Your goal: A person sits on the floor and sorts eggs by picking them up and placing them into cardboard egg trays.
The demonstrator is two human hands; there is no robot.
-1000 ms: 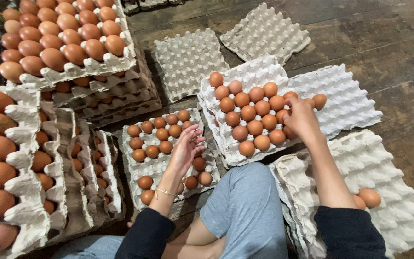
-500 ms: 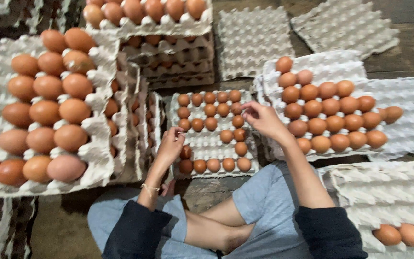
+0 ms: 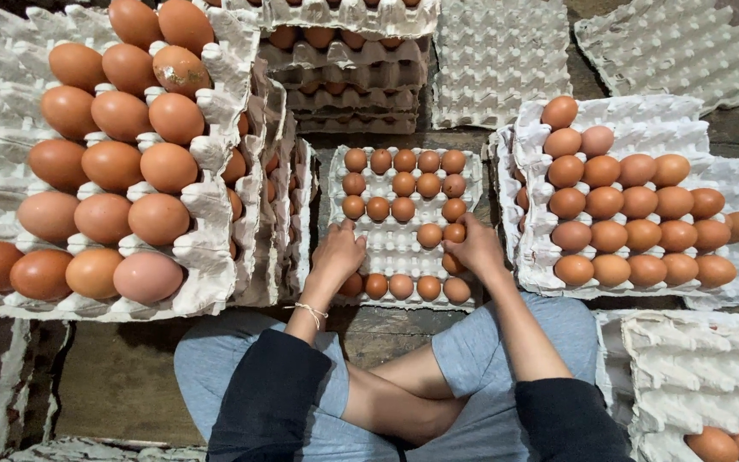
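Note:
A grey carton tray (image 3: pixel 393 246) lies on the floor in front of my crossed legs, partly filled with small brown eggs (image 3: pixel 404 184). My left hand (image 3: pixel 335 254) rests on the tray's bare left part with its fingers bent down; what is under them is hidden. My right hand (image 3: pixel 475 245) is at the tray's right side, fingertips closed around a small brown egg (image 3: pixel 454 233) sitting in a cell. Another row of eggs (image 3: pixel 401 287) lines the tray's near edge.
A tall stack of trays (image 3: pixel 207 205) with big brown eggs rises close at the left. A fuller tray (image 3: pixel 534 257) lies at the right. Empty trays (image 3: pixel 498 60) lie at the back, and stacked filled ones (image 3: pixel 344 77). Another tray (image 3: pixel 694 368) is at the near right.
My right hand came from the right-hand tray over to the middle tray and down onto a cell. My left hand dropped onto the tray. My head moved closer and leftward.

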